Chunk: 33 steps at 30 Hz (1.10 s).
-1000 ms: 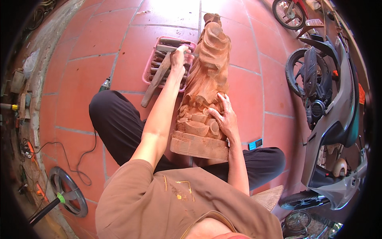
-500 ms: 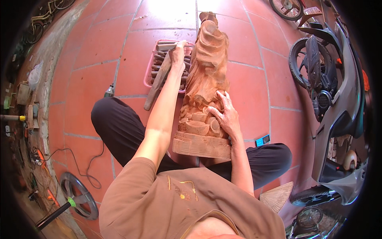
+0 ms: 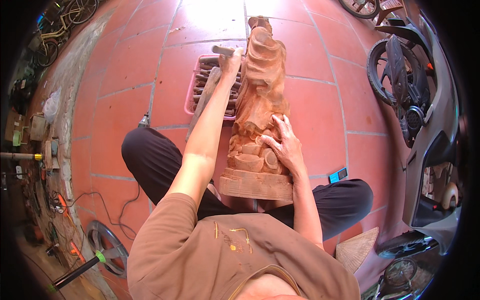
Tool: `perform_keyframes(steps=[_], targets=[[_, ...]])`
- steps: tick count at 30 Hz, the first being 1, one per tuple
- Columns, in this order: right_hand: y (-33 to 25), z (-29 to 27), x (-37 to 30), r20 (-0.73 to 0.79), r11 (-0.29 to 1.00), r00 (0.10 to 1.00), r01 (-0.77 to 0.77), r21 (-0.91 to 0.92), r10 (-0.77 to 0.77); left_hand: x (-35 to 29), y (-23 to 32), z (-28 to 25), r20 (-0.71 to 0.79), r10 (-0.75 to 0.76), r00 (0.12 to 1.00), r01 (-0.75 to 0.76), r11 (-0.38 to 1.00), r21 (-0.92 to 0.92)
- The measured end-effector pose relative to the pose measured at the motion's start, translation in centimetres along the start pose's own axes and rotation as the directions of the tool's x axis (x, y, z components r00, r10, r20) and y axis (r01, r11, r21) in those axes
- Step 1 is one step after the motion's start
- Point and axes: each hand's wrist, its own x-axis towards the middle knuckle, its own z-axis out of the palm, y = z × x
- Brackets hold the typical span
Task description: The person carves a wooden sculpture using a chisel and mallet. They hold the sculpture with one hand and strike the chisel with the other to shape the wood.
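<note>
A carved wooden statue (image 3: pixel 262 92) lies lengthwise before my crossed legs, its stepped base toward me. My right hand (image 3: pixel 286 147) rests on its side near the carved bowl shapes, fingers spread. At the far left of the statue, my left hand (image 3: pixel 231 62) is closed round a greyish round-handled tool (image 3: pixel 222 50). This hand is over a pink basket (image 3: pixel 189 95) filled with several handled tools. A long wooden bat (image 3: pixel 204 97) slants across the basket, partly behind my left forearm. The working end of the held tool cannot be made out.
A power tool (image 3: pixel 144 120) is by my left knee, with a dark cord (image 3: pixel 122 220) farther back. At my right knee lies a blue phone (image 3: pixel 338 175); a conical hat (image 3: pixel 356 249) is behind it. A motorbike (image 3: pixel 435 120) stands along the right side.
My left hand has lifted the round-handled tool a little up off the basket's contents. The right hand stays on the statue. The whole view has shifted slightly.
</note>
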Motion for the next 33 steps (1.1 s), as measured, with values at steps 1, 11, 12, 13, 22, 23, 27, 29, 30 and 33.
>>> perform_keyframes(steps=[1, 11, 12, 13, 22, 23, 27, 29, 30, 33], targets=[[-0.1, 0.0, 0.0, 0.0, 1.0, 1.0, 0.002, 0.003, -0.002, -0.1, -0.7, 0.1, -0.003, 0.15, 0.989, -0.145, 0.96, 0.238], [0.3, 0.1, 0.0, -0.011, 1.0, 1.0, 0.015, 0.021, -0.015, 0.3, 2.6, 0.2, 0.189, 0.066, 0.98, -0.14, 0.9, 0.414], [0.3, -0.1, -0.1, -0.01, 1.0, 1.0, 0.006, 0.018, -0.006, -0.3, 2.4, 0.9, 0.234, 0.124, 0.964, -0.229, 0.836, 0.498], [0.3, -0.2, -0.1, -0.008, 1.0, 1.0, -0.002, 0.016, 0.002, -1.3, 2.0, 1.4, 0.202, 0.284, 0.937, -0.347, 0.7, 0.624], [0.6, 0.0, -0.1, -0.019, 1.0, 1.0, -0.007, 0.008, 0.007, -0.8, 3.1, 1.9, 0.173, 0.257, 0.951, -0.309, 0.737, 0.602], [0.7, 0.1, -0.1, -0.016, 1.0, 1.0, -0.001, 0.019, 0.001, -1.3, 2.6, 1.9, 0.18, 0.295, 0.938, -0.342, 0.715, 0.609], [1.2, -0.3, -0.2, -0.017, 1.0, 1.0, -0.008, 0.014, 0.009, -2.0, 3.2, 2.5, 0.285, 0.062, 0.957, -0.184, 0.885, 0.427], [1.6, -0.2, -0.6, -0.022, 1.0, 0.999, -0.031, -0.006, 0.031, -2.2, 3.9, 3.0, 0.302, 0.017, 0.953, -0.145, 0.903, 0.404], [1.3, -0.1, -0.5, -0.024, 0.999, 0.999, -0.029, -0.011, 0.029, -1.5, 3.8, 2.6, 0.221, 0.074, 0.973, -0.162, 0.896, 0.413], [-0.2, -0.5, -0.1, 0.008, 1.0, 1.0, -0.015, 0.021, 0.015, -0.2, 2.6, 1.3, 0.239, 0.215, 0.947, -0.321, 0.661, 0.678]])
